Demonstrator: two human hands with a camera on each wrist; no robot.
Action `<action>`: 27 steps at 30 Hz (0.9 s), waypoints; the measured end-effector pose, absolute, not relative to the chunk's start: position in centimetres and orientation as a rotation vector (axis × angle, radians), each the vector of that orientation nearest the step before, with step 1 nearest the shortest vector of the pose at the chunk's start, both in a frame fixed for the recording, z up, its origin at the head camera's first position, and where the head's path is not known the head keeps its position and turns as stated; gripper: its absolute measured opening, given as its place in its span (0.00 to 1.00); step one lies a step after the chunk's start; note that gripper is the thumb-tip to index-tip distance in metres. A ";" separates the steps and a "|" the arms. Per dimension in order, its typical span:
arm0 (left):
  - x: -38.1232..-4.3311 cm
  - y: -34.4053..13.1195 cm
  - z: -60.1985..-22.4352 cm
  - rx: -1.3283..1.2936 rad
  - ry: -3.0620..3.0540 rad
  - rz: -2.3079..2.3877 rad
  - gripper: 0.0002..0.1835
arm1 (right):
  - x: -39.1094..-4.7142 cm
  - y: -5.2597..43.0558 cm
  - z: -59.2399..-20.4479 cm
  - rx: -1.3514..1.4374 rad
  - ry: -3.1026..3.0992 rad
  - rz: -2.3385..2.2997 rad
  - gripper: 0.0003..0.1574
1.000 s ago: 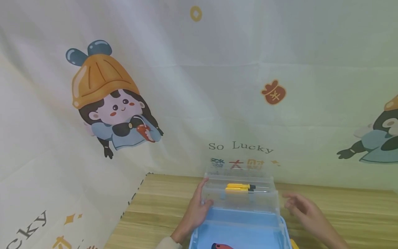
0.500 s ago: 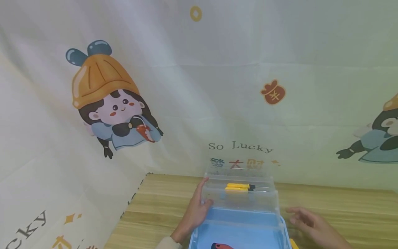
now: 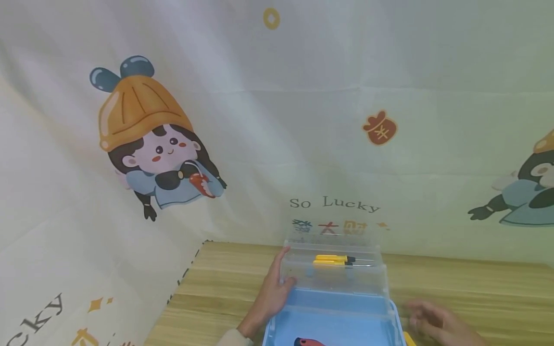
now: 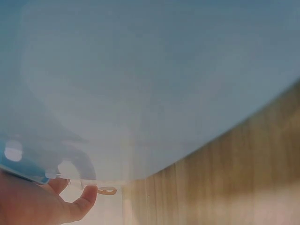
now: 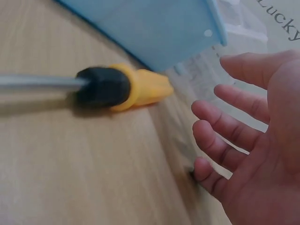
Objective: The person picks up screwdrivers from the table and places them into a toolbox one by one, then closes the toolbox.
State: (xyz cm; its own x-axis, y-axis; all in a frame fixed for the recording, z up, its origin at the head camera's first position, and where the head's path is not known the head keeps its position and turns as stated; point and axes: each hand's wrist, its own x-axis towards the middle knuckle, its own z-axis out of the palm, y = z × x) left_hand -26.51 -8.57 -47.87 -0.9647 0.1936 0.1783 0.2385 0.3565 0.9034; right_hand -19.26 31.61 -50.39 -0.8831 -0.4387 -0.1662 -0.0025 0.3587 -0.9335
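Note:
A light-blue toolbox (image 3: 333,331) stands on the table with its clear plastic lid (image 3: 337,278) raised. My left hand (image 3: 272,290) holds the lid's left edge, thumb on the near side; the left wrist view shows mostly the blue box wall (image 4: 140,93). Two screwdrivers with yellow handles (image 3: 331,258) lie in the lid's compartment. My right hand (image 3: 441,319), right of the box, holds nothing, its fingers loosely bent and spread. Beside the box, near that hand, another screwdriver with a yellow and black handle (image 5: 140,86) lies on the table.
Inside the box, a red and black handle (image 3: 309,342) shows at the lower frame edge. The wooden table (image 3: 207,293) meets a printed cloth backdrop (image 3: 259,144) behind the lid and at the left.
My right hand has come down and slightly right, nearer the yellow screwdriver beside the box. The left hand and lid have stayed in place.

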 end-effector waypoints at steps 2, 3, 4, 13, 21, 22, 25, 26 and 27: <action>-26.5 -8.5 -47.9 -0.405 -2.557 -1.714 0.38 | -19.3 31.7 -50.8 -0.398 2.216 -1.547 0.31; -26.5 -8.5 -47.9 -0.404 -2.559 -1.716 0.38 | -19.3 31.8 -50.9 -0.405 2.195 -1.559 0.31; -26.5 -8.5 -47.8 -0.406 -2.558 -1.722 0.38 | -19.3 31.9 -51.1 -0.410 2.172 -1.572 0.31; -26.4 -8.5 -47.6 -0.432 -2.554 -1.761 0.37 | -19.1 31.9 -52.3 -0.427 2.078 -1.644 0.32; -26.3 -8.6 -47.6 -0.439 -2.547 -1.764 0.38 | -18.9 31.8 -52.9 -0.505 2.076 -1.665 0.32; -26.4 -8.6 -47.6 -0.442 -2.543 -1.766 0.38 | -18.8 31.7 -52.9 -0.494 2.075 -1.666 0.32; -26.4 -8.6 -47.7 -0.441 -2.541 -1.765 0.39 | -18.7 31.6 -52.9 -0.433 2.030 -1.682 0.30; -26.4 -8.6 -47.8 -0.437 -2.542 -1.764 0.38 | -18.7 31.6 -52.9 -0.414 2.003 -1.696 0.29; -26.4 -8.6 -47.8 -0.432 -2.544 -1.762 0.38 | -18.6 31.5 -52.9 -0.406 1.987 -1.699 0.28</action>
State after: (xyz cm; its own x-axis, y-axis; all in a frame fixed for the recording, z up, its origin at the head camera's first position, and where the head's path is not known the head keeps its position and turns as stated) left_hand -26.39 -8.55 -47.79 -0.9616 0.2154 0.1700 0.2349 0.3256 0.9159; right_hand -18.59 31.52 -52.86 -0.8353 -0.5221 -0.1720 0.0888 0.1807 -0.9795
